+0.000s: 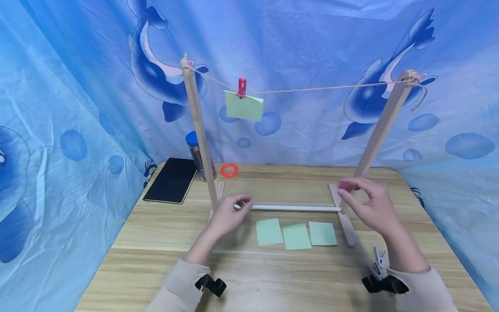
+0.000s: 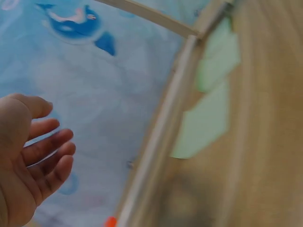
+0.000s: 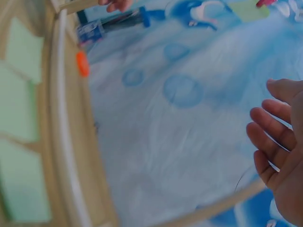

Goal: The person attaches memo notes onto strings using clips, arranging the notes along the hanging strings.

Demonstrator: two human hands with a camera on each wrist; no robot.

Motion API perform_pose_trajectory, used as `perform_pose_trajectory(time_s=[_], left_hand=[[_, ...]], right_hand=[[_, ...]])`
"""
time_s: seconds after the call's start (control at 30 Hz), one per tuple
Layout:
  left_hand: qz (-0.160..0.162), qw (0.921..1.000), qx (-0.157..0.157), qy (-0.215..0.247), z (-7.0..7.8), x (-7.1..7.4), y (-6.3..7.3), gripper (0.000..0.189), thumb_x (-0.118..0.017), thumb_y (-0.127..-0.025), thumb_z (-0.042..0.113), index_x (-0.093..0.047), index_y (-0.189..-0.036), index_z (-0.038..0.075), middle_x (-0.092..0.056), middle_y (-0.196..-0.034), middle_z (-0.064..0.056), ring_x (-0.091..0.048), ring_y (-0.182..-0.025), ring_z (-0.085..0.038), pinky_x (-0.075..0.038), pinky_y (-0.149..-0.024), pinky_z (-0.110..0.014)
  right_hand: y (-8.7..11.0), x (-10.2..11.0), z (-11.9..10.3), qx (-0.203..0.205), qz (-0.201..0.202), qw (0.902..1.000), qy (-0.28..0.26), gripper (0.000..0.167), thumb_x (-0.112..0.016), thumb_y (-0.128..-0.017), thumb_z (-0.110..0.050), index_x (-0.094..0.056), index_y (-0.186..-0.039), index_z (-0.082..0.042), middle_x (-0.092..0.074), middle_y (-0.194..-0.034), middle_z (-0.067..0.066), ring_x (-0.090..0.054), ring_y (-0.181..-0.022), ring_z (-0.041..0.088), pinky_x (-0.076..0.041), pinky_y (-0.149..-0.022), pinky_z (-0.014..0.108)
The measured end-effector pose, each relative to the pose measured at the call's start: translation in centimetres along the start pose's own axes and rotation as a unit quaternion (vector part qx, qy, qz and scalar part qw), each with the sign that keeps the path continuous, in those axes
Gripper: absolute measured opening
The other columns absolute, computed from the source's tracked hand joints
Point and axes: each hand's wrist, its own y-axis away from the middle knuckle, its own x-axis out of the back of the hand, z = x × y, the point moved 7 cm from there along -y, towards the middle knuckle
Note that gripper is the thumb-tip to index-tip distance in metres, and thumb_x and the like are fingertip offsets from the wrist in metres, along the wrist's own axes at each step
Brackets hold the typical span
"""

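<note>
My left hand hovers near the left wooden post, at the left end of a white rod. Its fingers are loosely bent with nothing between them, as the left wrist view of the hand also shows. By the right wooden post hangs my right hand, fingers relaxed and holding nothing. Three green sticky notes lie in front of the rod: left, middle and right. A red clothespin clips another green note to the string.
Pale clothespins lie partly hidden by my right wrist. Behind the left post stands a blue-lidded container, beside a black tablet-like slab and an orange-red tape ring. A blue dolphin-print curtain surrounds the wooden table.
</note>
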Motion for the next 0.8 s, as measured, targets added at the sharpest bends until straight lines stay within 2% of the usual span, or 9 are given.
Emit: perform_pose_trajectory(time_s=[0.13, 0.23, 0.4, 0.57, 0.7, 0.8], left_hand=[[-0.062, 0.9976, 0.003, -0.030, -1.5, -2.9, 0.8, 0.027, -0.070, -0.095, 0.013, -0.071, -0.117, -0.002, -0.072, -0.099, -0.007, -0.068, -0.086, -0.017, -0.058, -0.079, -0.031], [-0.089, 0.9945, 0.004, -0.055, -2.5, -4.4, 1.3, 0.027, -0.071, -0.095, 0.015, -0.071, -0.116, -0.001, -0.071, -0.099, -0.006, -0.067, -0.087, -0.017, -0.057, -0.081, -0.033], [-0.101, 0.9896, -0.015, -0.101, -3.2, -5.8, 1.6, 0.020, -0.074, -0.092, 0.016, -0.072, -0.105, 0.002, -0.066, -0.086, -0.002, -0.061, -0.078, -0.016, -0.053, -0.073, -0.032], [-0.114, 0.9847, -0.016, -0.131, -3.6, -6.6, 1.8, 0.024, -0.076, -0.091, 0.020, -0.072, -0.108, 0.004, -0.064, -0.087, -0.002, -0.056, -0.077, -0.012, -0.051, -0.072, -0.031], [-0.121, 0.9826, -0.019, -0.139, -3.8, -7.0, 1.8, 0.016, -0.077, -0.090, 0.019, -0.073, -0.101, 0.008, -0.060, -0.081, 0.000, -0.051, -0.071, -0.010, -0.047, -0.065, -0.028], [-0.121, 0.9825, -0.018, -0.140, -4.0, -7.2, 1.9, 0.014, -0.078, -0.090, 0.019, -0.074, -0.100, 0.010, -0.058, -0.080, 0.001, -0.050, -0.071, -0.009, -0.045, -0.064, -0.027]], right_hand=[[3.5, 0.2, 2.3, -0.056, -0.026, 0.9978, 0.024, 0.028, -0.076, -0.083, 0.006, -0.072, -0.110, 0.001, -0.071, -0.089, 0.002, -0.059, -0.084, -0.001, -0.046, -0.071, 0.012], [6.0, 0.5, 3.8, -0.096, -0.041, 0.9939, 0.034, 0.027, -0.076, -0.085, 0.004, -0.072, -0.112, 0.001, -0.072, -0.090, 0.002, -0.060, -0.083, -0.001, -0.046, -0.072, 0.011], [9.8, 0.9, 5.9, -0.159, -0.064, 0.9841, 0.045, 0.026, -0.075, -0.089, -0.002, -0.071, -0.115, 0.001, -0.073, -0.092, 0.003, -0.061, -0.084, -0.001, -0.045, -0.080, 0.010], [13.3, 1.5, 7.7, -0.214, -0.077, 0.9711, 0.071, 0.026, -0.077, -0.090, -0.007, -0.071, -0.114, 0.001, -0.073, -0.092, 0.003, -0.060, -0.082, -0.003, -0.045, -0.076, 0.008], [15.4, 1.8, 9.1, -0.258, -0.095, 0.9573, 0.090, 0.031, -0.080, -0.088, -0.012, -0.071, -0.114, 0.002, -0.075, -0.094, 0.006, -0.062, -0.083, 0.000, -0.044, -0.075, 0.009], [16.8, 1.8, 10.2, -0.310, -0.139, 0.9349, 0.102, 0.043, -0.082, -0.087, -0.022, -0.069, -0.120, 0.002, -0.074, -0.098, 0.007, -0.065, -0.088, 0.010, -0.050, -0.075, 0.017]])
